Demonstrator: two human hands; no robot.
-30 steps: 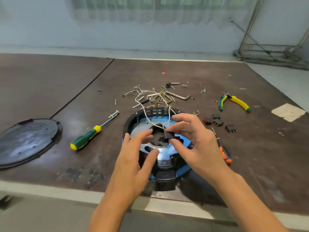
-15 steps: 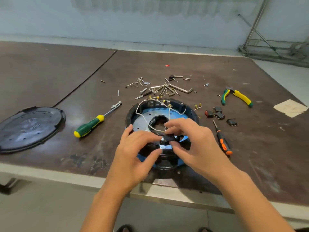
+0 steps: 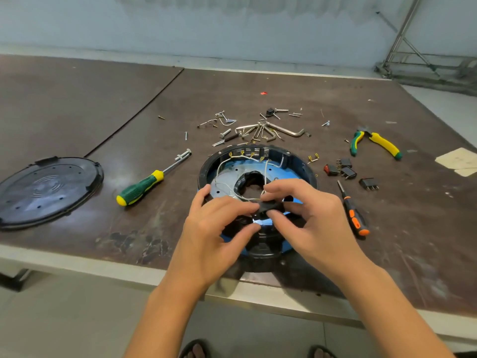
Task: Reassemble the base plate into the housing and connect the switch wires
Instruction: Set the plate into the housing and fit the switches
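Two hands, left (image 3: 214, 228), right (image 3: 309, 218), pinch black part (image 3: 268, 206), maybe switch; scuffed brown table (image 3: 258, 81), pale wall (image 3: 232, 27).

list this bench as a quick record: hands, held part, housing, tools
left hand: pinches switch's left end
right hand: pinches switch's right end
switch: small, black, white wires reach it
housing: round, black, blue base plate inside
left of housing: green screwdriver, black cover
right of housing: orange screwdriver, pliers, spare switches
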